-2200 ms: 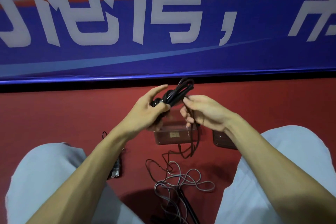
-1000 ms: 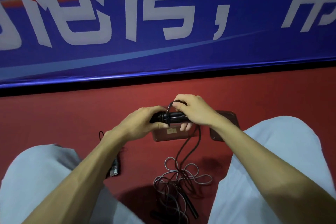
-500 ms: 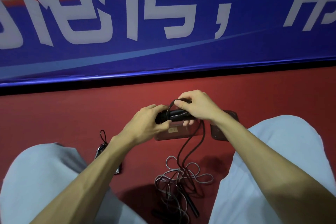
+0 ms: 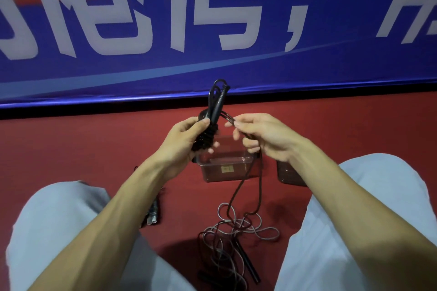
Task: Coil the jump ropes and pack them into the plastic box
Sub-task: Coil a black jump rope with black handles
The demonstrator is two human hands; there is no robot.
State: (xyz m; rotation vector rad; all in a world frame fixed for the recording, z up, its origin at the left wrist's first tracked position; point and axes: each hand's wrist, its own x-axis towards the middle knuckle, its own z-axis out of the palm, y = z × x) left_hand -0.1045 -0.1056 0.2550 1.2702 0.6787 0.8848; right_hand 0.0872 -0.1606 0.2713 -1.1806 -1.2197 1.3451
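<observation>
Across the far side of the view hung a blue banner [image 4: 331, 61] with large white characters, and below it a red floor [image 4: 71, 149] ran toward the seated person, whose pale grey trouser legs [image 4: 59, 231] framed the work. On that floor, between the knees, stood the clear plastic box [image 4: 227, 172], open at the top. A second dark container [image 4: 288, 175] sat just beside it on the right, partly hidden by the right forearm. Nearer the person lay a tangle of loose rope [image 4: 227, 227], grey and dark strands mixed, with a black handle [image 4: 246, 260] among them. A small bundle with pale ends [image 4: 152, 215] lay by the left knee, too dim to identify.

Above the box, the left hand [image 4: 182, 142] curled its fingers round the black jump rope [image 4: 214, 111], whose wound bundle stood nearly upright, loop end topmost. The right hand [image 4: 264, 139], just beside it, pinched the free strand [image 4: 237, 192] between thumb and forefinger. From that pinch the strand dropped past the box to the tangle.

The winding looked unfinished. The strand lay to the right of the upright bundle, so further turns would cross its long axis. The left hand, above the box, was the nearer one for the drop.
</observation>
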